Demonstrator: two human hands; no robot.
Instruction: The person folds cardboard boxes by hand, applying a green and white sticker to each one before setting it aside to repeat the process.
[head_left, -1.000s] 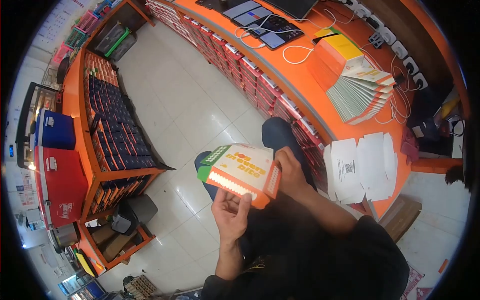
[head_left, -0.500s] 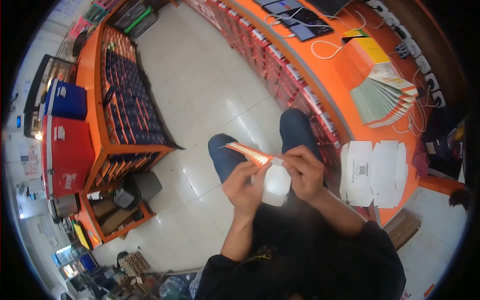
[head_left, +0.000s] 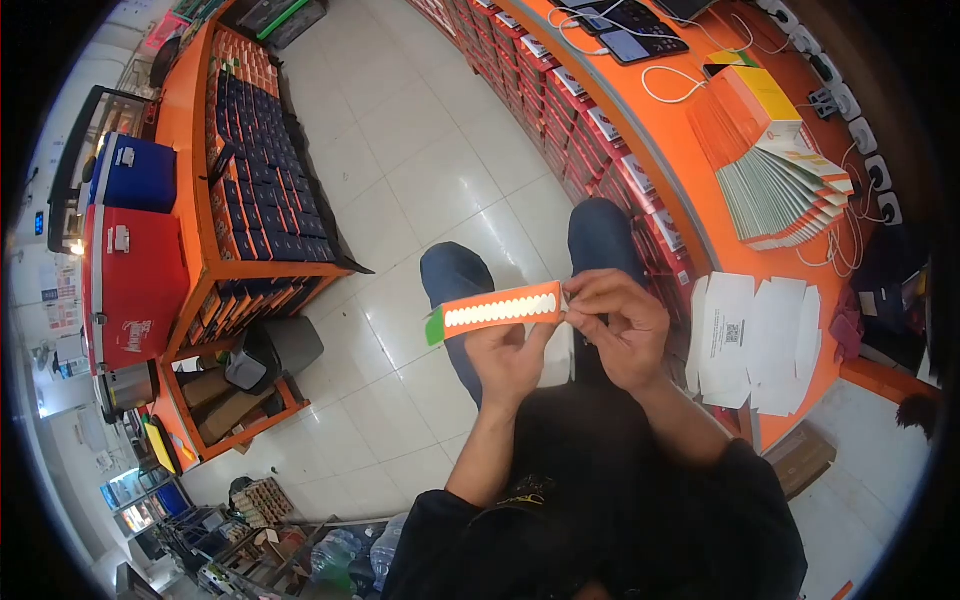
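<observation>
Over my lap I hold an orange cardboard carton [head_left: 500,308], with a row of white scalloped shapes along the side facing up. A green flap sticks out at its left end. My left hand [head_left: 510,362] is closed on the carton from below, the thumb near its lower edge. At the right end, the bent fingers of my right hand [head_left: 622,325] pinch the carton's edge. A pale panel shows between my hands, partly hidden by them. On the orange counter to my right lie flattened white cartons [head_left: 752,340], one printed with a code.
A fanned stack of folded cartons [head_left: 780,195] and a yellow box [head_left: 762,100] sit on the counter [head_left: 690,190]. Phones [head_left: 640,45] with white cables lie farther along. Dark boxed goods [head_left: 265,170] fill the left shelf, near a red cooler [head_left: 135,290] and blue cooler [head_left: 135,185].
The carton has turned so its scalloped side now faces up, nearly level, and its green flap shows at the left. My hands have rotated with it, still holding it.
</observation>
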